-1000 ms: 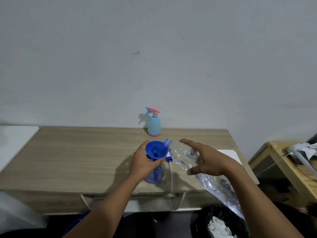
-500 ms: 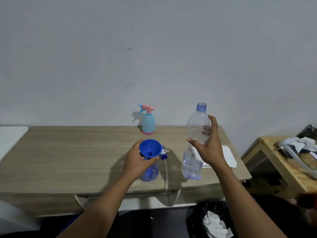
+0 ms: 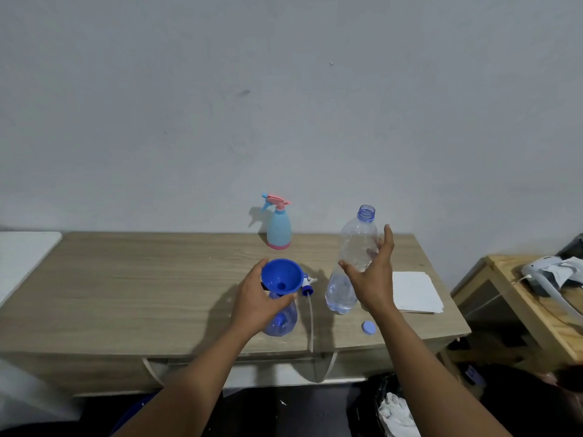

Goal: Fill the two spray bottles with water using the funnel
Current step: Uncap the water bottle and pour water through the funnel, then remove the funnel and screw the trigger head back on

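A: Which way up, that funnel point(image 3: 281, 274)?

B: Wide mouth up, spout straight down into the neck of the clear blue spray bottle point(image 3: 283, 323), long axis pretty much vertical. Just left of frame centre, near the front edge of the wooden table point(image 3: 142, 285). Left hand point(image 3: 255, 302) wrapped round the neck right under the funnel rim.

A: And to the right of that?

B: Right hand point(image 3: 373, 280) loosely round the clear water bottle point(image 3: 356, 244), thumb on the left side, fingers behind, index straight up. Uncapped, mouth up, top leaning a touch right, bit of water in the bottom. Lilac cap point(image 3: 368, 328) flat on the table just below. Loose sprayer head point(image 3: 307, 289) lying between the two bottles, with its tube toward the front edge.

A: Anything further back?

B: Light blue spray bottle point(image 3: 279, 230) with a pink trigger, upright by the grey wall point(image 3: 284, 105), nozzle pointing left. White paper point(image 3: 415, 291) at the table's right end. Small wooden side table point(image 3: 517, 298) at far right, bin point(image 3: 394, 408) with white scraps at the bottom edge.
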Motion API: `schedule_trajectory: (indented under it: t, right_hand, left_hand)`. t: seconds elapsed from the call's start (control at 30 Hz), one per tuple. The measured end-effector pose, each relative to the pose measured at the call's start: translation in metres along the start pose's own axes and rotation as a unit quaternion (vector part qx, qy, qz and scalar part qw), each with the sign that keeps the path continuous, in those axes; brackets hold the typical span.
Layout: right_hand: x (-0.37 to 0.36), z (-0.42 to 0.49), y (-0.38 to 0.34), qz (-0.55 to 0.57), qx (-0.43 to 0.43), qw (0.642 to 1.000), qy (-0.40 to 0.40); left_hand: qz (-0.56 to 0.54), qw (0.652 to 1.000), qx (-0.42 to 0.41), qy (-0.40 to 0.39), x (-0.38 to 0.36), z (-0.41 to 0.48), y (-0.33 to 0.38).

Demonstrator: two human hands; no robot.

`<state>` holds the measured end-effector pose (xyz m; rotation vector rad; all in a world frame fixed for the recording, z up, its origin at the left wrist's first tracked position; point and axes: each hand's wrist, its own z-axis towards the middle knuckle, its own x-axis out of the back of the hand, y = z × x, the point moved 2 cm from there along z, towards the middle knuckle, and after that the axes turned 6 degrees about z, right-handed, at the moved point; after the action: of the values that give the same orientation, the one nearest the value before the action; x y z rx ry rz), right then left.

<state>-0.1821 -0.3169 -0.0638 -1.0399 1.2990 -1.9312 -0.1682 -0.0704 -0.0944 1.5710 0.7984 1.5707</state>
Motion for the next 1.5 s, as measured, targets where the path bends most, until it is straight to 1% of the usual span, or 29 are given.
schedule_trajectory:
  t: [0.07,0.13,0.2,0.23,0.27,0.3,0.37,0.43,0.5,0.57,0.63,0.77,0.93,1.1,1.27,1.33,1.5]
  right_hand:
    - [0.0,-0.004,-0.002,0.008,-0.011,1.0,0.02]
    - [-0.002,-0.015,-0.005,0.0,-0.006,0.998,0.066]
    - [-0.007,-0.032,-0.008,-0.019,0.031,0.992,0.124]
    - [-0.01,-0.04,-0.008,-0.014,0.056,0.989,0.137]
    - [-0.016,-0.047,-0.009,0.002,0.076,0.989,0.126]
    - [-0.022,-0.052,-0.01,0.016,0.091,0.991,0.095]
    - [-0.037,-0.058,-0.013,0.012,0.098,0.995,-0.003]
    - [-0.053,-0.059,-0.017,0.001,0.079,0.991,-0.112]
    - [-0.067,-0.059,-0.023,-0.003,0.047,0.977,-0.206]
    - [-0.077,-0.058,-0.029,-0.014,0.039,0.964,-0.262]
    - [-0.084,-0.055,-0.032,-0.03,0.04,0.958,-0.281]
    - [-0.091,-0.051,-0.031,-0.01,0.012,0.968,-0.25]
    - [-0.089,-0.045,-0.04,0.05,0.037,0.982,-0.178]
    - [-0.086,-0.036,-0.04,0.072,0.028,0.982,-0.17]
    - [-0.088,-0.034,-0.032,0.044,0.014,0.983,-0.176]
    - [-0.088,-0.034,-0.029,0.036,0.003,0.986,-0.165]
    - [-0.088,-0.033,-0.023,0.062,-0.028,0.987,-0.144]
  left_hand:
    - [0.003,1.0,0.004,-0.004,-0.001,0.0,-0.003]
    - [0.005,1.0,0.006,-0.005,-0.001,0.0,-0.004]
    - [-0.002,1.0,0.011,-0.007,-0.002,0.0,-0.005]
    - [-0.006,1.0,0.015,-0.008,-0.002,0.0,-0.007]
    - [-0.009,1.0,0.02,-0.009,-0.003,0.0,-0.009]
    - [-0.011,1.0,0.024,-0.01,-0.004,0.0,-0.01]
    - [-0.022,0.999,0.029,-0.018,-0.007,0.001,-0.014]
    - [-0.032,0.998,0.046,-0.033,-0.013,0.003,-0.016]
    - [-0.02,0.996,0.07,-0.049,-0.018,0.006,-0.02]
    - [0.01,0.996,0.074,-0.051,-0.022,0.01,-0.028]
    - [0.024,0.996,0.079,-0.046,-0.022,0.012,-0.032]
    - [0.003,0.995,0.079,-0.054,-0.023,0.012,-0.031]
    - [-0.02,0.995,0.081,-0.051,-0.026,0.012,-0.032]
    - [-0.003,0.995,0.078,-0.06,-0.025,0.013,-0.03]
    - [0.006,0.995,0.082,-0.064,-0.024,0.014,-0.035]
    - [0.009,0.995,0.076,-0.062,-0.025,0.013,-0.037]
    - [0.001,0.996,0.073,-0.052,-0.026,0.014,-0.038]
